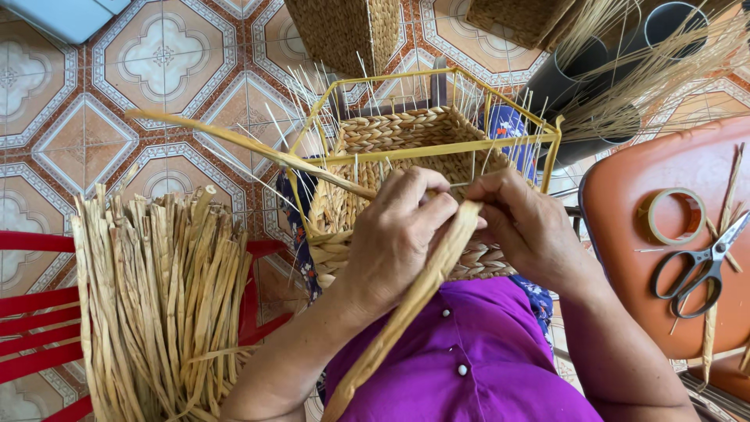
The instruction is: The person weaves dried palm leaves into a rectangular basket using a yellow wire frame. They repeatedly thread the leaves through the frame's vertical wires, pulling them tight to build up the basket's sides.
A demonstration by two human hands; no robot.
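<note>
**Weaving the basket wall, upper rows unfilled**

Working a flat, tan strand of dried water-plant fibre (406, 305) across my lap, I pinch it with both hands against the half-woven straw basket on its yellow wire frame (406, 141). My left hand (394, 234) is closed around the strand where it meets the weave; my right hand (527, 227) has its fingers narrowed on the same spot, pressing the strand in. The lower band of the near wall is plaited, and so is the base inside; the upper wire rails and thin pale upright stakes (312, 94) stand bare, so, as I judge it, most of the walls remain. The weave looks thick, braided and golden. A bundle of dried fibre strips (156, 297) waits beside me on a red slatted chair (31, 312); black-handled scissors (695, 270) and a tape roll (673, 216) lie on an orange seat (625, 187).
</note>
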